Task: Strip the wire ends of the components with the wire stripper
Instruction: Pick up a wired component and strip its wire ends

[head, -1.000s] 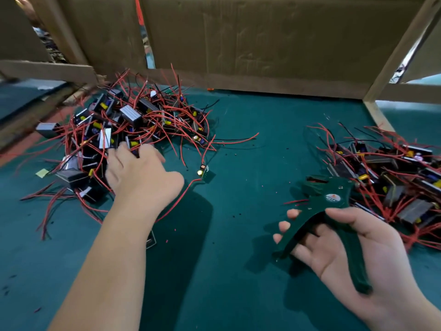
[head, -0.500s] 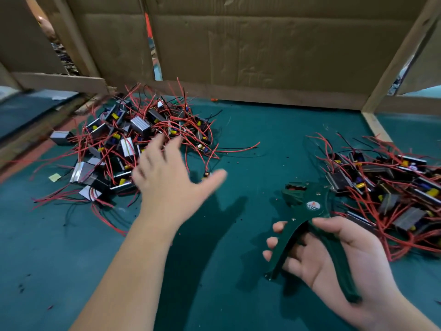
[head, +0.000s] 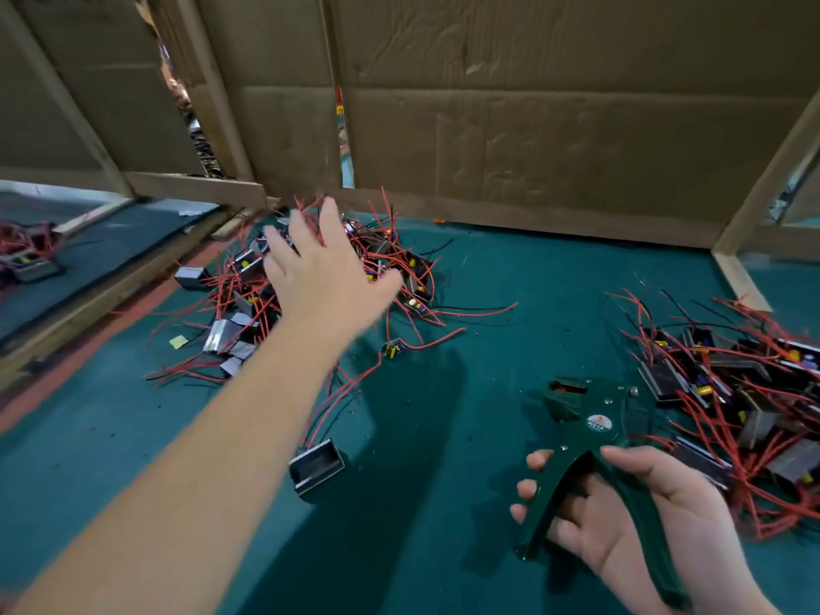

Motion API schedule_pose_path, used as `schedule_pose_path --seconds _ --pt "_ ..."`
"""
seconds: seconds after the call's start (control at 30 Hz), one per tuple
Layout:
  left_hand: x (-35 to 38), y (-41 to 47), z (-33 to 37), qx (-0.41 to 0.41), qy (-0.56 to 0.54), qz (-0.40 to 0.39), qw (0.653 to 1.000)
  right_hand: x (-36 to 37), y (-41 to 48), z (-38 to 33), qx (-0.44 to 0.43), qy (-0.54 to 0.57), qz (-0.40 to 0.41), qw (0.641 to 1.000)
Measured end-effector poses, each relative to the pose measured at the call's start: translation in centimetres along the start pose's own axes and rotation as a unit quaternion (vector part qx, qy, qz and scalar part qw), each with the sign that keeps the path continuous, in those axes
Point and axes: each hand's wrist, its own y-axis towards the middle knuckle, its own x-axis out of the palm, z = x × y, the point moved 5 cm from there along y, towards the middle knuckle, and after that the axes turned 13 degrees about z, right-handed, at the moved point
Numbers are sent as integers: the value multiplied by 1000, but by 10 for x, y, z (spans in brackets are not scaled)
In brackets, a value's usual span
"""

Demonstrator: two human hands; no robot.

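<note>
Head view: left hand (head: pixel 319 277) is hovering over the component pile (head: pixel 230 335) on the worktop (head: pixel 488 548), grip apart. Right hand (head: pixel 643 526) is clamping the wire stripper (head: pixel 590 419). Risk: tangled red wires dragging neighbouring components along.

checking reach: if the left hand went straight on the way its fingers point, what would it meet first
Probably the far part of the component pile; if the left hand clears it, the cardboard wall. Height is unclear.
</note>
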Motion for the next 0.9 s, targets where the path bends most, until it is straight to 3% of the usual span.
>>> schedule_pose_path --seconds 0.13,0.27,0.5,0.6,0.73,0.9 --pt "23 57 -43 -12 129 -90 987 2 -1 1 10 -7 1 1000" --pt "49 57 -79 -91 53 -210 972 1 2 -2 5 -15 11 1000" --pt "50 54 -76 -3 54 -261 964 0 4 -2 3 -13 -11 1000" --pt "45 53 -76 -12 13 -234 972 2 1 0 -3 -23 -19 1000" --pt "37 37 -74 -27 -51 -133 989 3 -2 -2 -12 -23 -20 999" --pt "-5 37 -52 40 -99 0 994 2 -3 -5 -25 -22 -8 999"
